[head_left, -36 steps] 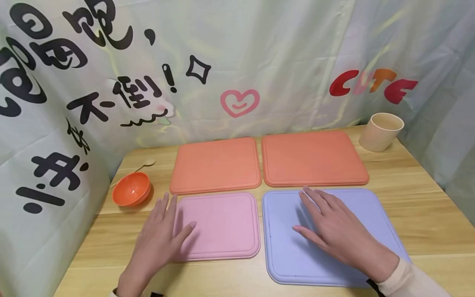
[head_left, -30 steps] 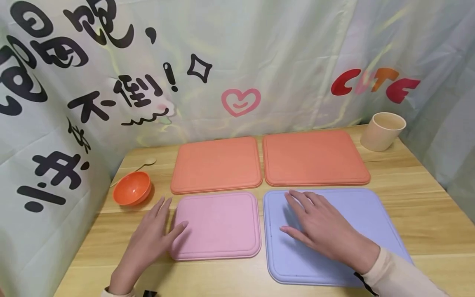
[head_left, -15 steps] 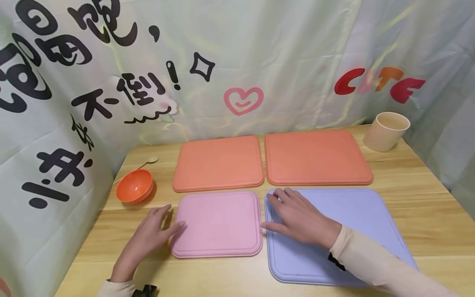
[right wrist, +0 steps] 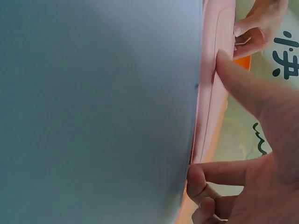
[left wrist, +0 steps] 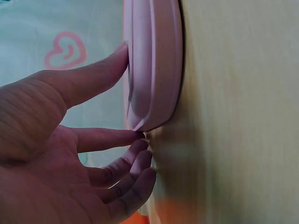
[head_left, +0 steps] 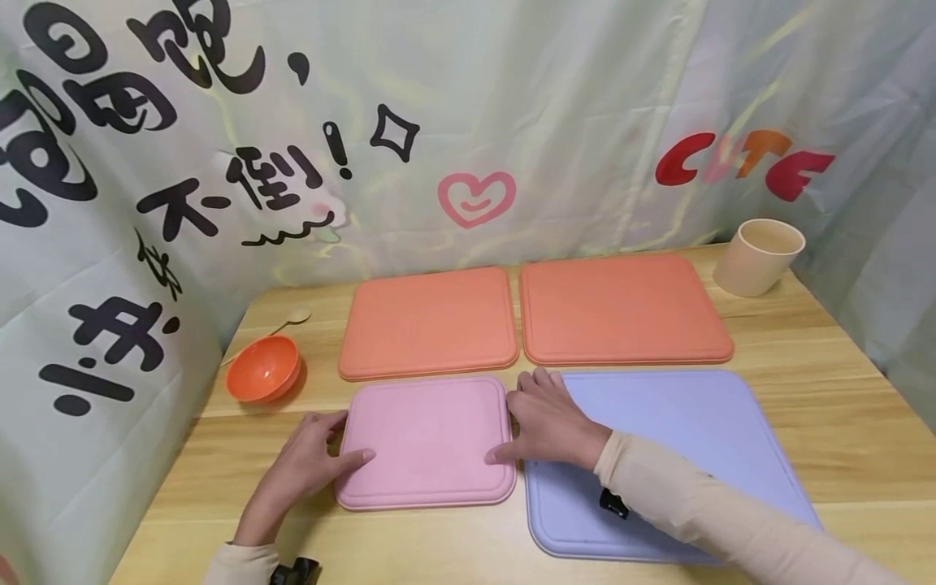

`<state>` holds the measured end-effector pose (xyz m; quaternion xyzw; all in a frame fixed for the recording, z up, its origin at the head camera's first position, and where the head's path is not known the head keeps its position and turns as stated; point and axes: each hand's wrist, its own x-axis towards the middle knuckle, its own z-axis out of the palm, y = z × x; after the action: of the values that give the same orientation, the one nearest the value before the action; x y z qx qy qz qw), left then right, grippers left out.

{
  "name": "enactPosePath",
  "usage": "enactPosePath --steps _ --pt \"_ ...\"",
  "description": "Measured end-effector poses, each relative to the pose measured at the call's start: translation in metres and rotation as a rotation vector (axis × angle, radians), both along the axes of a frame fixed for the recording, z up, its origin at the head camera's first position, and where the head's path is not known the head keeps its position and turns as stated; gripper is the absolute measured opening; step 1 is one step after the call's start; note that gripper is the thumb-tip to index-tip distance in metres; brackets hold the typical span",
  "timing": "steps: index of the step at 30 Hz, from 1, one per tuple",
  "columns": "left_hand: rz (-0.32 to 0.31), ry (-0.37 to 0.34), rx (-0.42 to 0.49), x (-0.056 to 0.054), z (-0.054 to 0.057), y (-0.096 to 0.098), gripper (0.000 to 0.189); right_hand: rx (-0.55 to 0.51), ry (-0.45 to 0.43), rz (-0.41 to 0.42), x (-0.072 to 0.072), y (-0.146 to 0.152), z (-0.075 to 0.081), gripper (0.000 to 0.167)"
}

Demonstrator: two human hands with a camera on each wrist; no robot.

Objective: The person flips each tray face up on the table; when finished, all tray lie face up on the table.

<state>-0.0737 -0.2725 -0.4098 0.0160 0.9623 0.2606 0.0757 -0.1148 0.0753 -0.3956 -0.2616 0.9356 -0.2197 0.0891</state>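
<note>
A flat pink rectangular board (head_left: 431, 443) with rounded corners and a grooved rim lies on the wooden table. At its left edge my left hand (head_left: 303, 459) grips it, thumb on top and fingertips against the side, as the left wrist view also shows. My right hand (head_left: 552, 422) grips the opposite edge, its thumb (right wrist: 238, 77) on the top face and its fingers bent down into the narrow gap beside the blue board (head_left: 673, 455). My right forearm passes over that larger blue board. The undersides of the boards are hidden.
Two orange boards (head_left: 427, 323) lie side by side behind. An orange bowl (head_left: 263, 370) stands at the left with a spoon (head_left: 292, 319) behind it. At the back right is a beige cup (head_left: 759, 260). A printed cloth (head_left: 570, 122) hangs behind the table.
My right hand has moved left from above the blue board to the pink board's right edge. My left hand has closed in on its left edge. The boards look unmoved.
</note>
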Motion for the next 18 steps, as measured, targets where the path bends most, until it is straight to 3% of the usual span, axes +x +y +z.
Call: enactPosePath --steps 11,18 --pt "0.026 0.003 0.046 -0.0006 -0.0005 0.0012 0.072 -0.064 -0.065 -0.065 0.001 -0.0039 -0.007 0.052" --pt "0.063 -0.008 0.111 -0.0015 0.0008 0.002 0.072 -0.176 -0.109 -0.101 0.0026 -0.0043 -0.0077 0.058"
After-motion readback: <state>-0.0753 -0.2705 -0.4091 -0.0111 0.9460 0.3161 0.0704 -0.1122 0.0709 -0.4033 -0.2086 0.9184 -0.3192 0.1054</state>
